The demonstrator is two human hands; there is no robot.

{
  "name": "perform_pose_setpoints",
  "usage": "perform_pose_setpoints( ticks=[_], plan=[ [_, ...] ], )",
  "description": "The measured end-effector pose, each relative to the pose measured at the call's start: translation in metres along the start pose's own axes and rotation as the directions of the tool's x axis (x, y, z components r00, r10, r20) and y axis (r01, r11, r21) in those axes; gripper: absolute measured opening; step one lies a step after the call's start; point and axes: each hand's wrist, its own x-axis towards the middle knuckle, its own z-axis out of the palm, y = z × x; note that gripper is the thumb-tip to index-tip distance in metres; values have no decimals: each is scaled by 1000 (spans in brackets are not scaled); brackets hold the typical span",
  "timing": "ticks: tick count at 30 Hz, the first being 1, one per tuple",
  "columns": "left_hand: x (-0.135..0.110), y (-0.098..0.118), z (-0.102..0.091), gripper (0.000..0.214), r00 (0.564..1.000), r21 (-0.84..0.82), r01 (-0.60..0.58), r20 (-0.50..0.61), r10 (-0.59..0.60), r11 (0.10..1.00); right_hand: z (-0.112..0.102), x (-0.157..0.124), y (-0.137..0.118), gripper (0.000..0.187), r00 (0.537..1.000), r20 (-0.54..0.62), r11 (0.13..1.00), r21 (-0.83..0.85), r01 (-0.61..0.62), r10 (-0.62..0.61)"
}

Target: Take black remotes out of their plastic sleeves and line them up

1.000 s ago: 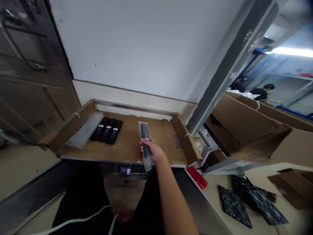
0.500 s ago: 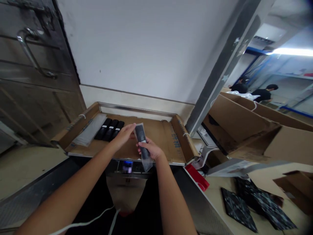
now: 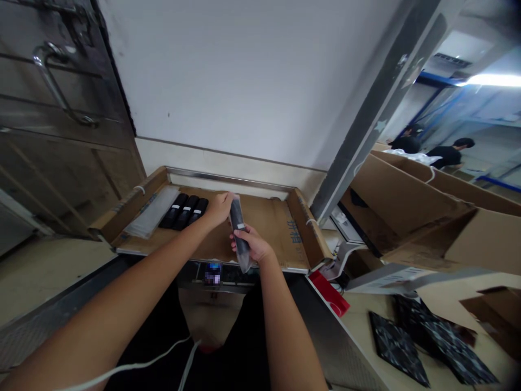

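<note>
The right hand is closed around a slim black bundle with a white label, encased in a translucent plastic sleeve, tilted over the near part of the brown cardboard-lined worktop. The left hand is at the bundle's upper end, fingers curled; the view is too small to tell whether they pinch the sleeve or only touch it. To the left, three black bundles with white labels lie side by side, near a flat stack of translucent sleeves.
</note>
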Motion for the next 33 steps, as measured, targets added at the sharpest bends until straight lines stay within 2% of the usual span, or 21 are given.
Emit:
perform_pose_setpoints(
  ticks=[7, 10, 15, 19, 23, 28, 33],
  plan=[
    [44, 24, -14, 44, 989, 257, -31, -132, 67, 966, -3, 8, 2, 49, 998, -23, 998, 29, 62, -61],
    [51, 38, -22, 50, 984, 350, -84, -120, 133, 933, -2, 10, 3, 47, 994, -48, 994, 52, 100, -98],
    [49, 50, -27, 56, 984, 440, -136, -41, 171, 888, -3, 13, 4, 46, 989, -79, 990, 61, 131, -126],
    [47, 61, -26, 54, 969, 440, -203, -39, 244, 875, -3, 14, 5, 45, 989, -50, 988, 70, 140, -137],
    [48, 75, -21, 51, 962, 357, -261, 23, 271, 897, -1, 13, 5, 46, 987, -35, 984, 79, 160, -158],
    [51, 86, -16, 50, 954, 282, -282, -22, 300, 917, 0, 12, 4, 46, 985, -53, 983, 67, 169, -165],
    [45, 99, -16, 53, 916, 341, -399, 97, 391, 851, 1, 12, 3, 48, 983, -87, 982, 79, 170, -163]
  ],
)
